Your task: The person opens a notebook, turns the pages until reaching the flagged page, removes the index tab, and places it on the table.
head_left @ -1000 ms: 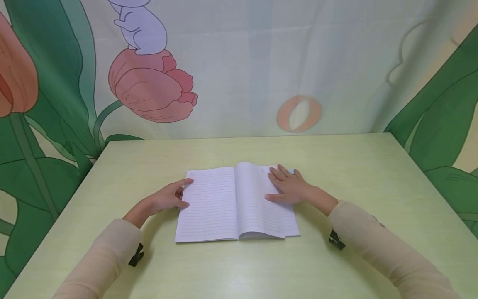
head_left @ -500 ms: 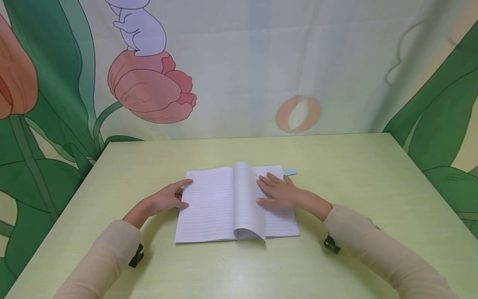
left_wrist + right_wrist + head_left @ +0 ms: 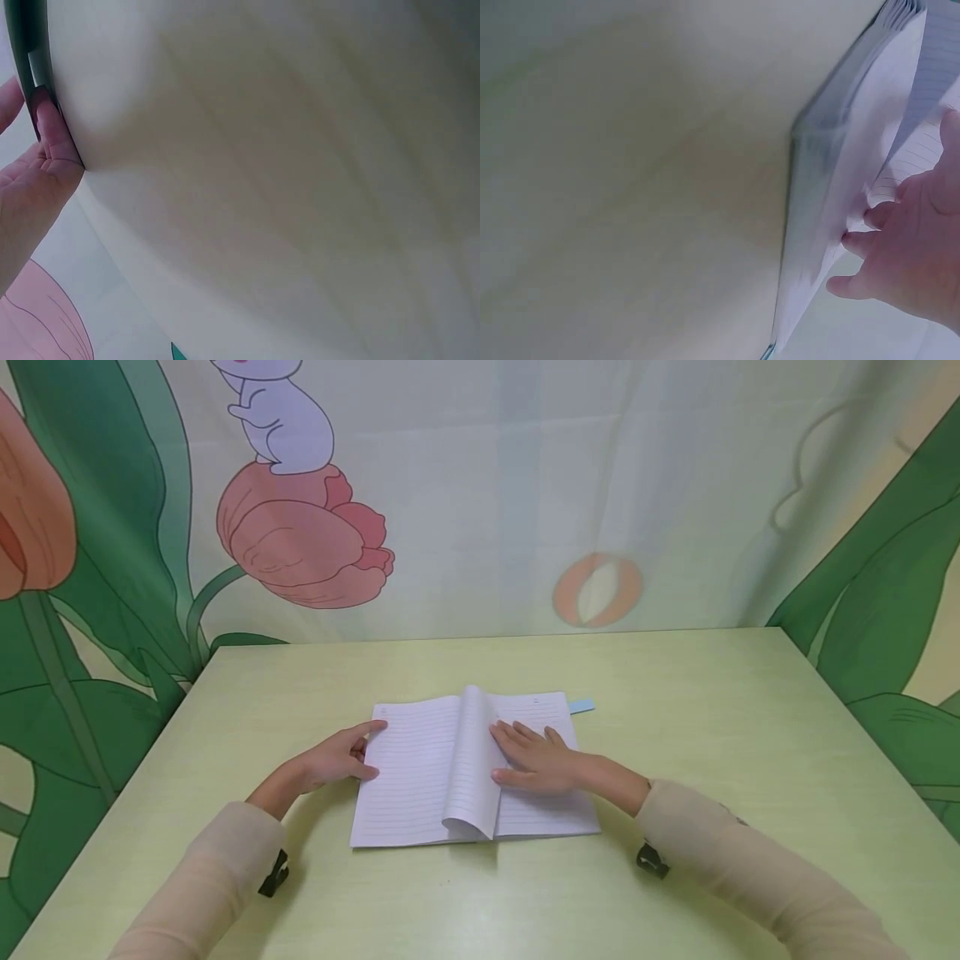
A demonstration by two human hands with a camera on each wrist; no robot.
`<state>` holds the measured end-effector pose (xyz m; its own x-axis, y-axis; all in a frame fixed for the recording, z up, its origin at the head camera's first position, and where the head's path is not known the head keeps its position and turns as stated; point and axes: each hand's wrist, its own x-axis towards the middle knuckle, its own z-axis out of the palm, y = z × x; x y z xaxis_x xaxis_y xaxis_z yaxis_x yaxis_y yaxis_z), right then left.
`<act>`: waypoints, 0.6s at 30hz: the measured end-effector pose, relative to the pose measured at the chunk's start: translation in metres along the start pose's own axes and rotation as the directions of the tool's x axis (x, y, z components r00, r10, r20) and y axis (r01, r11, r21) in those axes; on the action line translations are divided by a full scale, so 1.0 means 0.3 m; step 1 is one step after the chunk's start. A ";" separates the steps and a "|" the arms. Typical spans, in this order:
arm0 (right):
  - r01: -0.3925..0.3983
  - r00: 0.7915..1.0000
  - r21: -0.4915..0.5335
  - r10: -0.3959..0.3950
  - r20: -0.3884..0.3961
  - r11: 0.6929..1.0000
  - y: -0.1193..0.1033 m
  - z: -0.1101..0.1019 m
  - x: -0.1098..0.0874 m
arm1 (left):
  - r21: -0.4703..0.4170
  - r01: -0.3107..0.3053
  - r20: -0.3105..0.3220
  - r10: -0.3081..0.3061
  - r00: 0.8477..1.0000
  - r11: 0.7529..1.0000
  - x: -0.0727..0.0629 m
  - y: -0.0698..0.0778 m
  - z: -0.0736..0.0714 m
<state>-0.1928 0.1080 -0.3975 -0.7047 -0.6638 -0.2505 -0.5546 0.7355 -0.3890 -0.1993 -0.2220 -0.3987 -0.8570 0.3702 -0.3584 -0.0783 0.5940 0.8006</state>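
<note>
An open notebook (image 3: 416, 777) with lined white pages lies on the table. At its left edge, my left hand (image 3: 333, 760) holds it, index finger and thumb on the page and the other fingers curled in by the edge. My right hand (image 3: 543, 764) lies over the right-hand page, fingers spread and mostly straight. Its fingertips are against a turning page (image 3: 474, 768), which stands up in a curl near the spine. The right wrist view shows the right hand (image 3: 915, 240) beside the page edges (image 3: 885, 67); the left hand (image 3: 30, 180) shows in the left wrist view.
A pale blue tab (image 3: 582, 706) sticks out past the notebook's upper right edge. The light yellow-green table (image 3: 675, 693) extends around the notebook. Behind it hangs a cloth (image 3: 465, 527) printed with flowers, leaves and a rabbit.
My right hand has slid left across the notebook, and the page has curled up and over toward the spine with it. The blue tab has come into fuller view. My left hand stays put.
</note>
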 end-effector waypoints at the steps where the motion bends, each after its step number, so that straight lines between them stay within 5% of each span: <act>1: 0.004 1.000 0.004 -0.004 0.002 1.000 -0.005 0.002 0.003 | 0.000 -0.001 0.001 0.001 1.000 1.000 0.000 -0.001 0.000; 18: 0.135 0.989 -0.063 -0.131 0.073 0.989 -0.121 0.028 0.043 | -0.207 0.007 0.054 0.005 0.999 0.978 0.017 -0.001 0.000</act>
<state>-0.1780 0.0717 -0.3941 -0.5919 -0.7624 -0.2615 -0.6717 0.6459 -0.3629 -0.2036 -0.2204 -0.4008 -0.8286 0.4110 -0.3802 -0.1880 0.4354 0.8804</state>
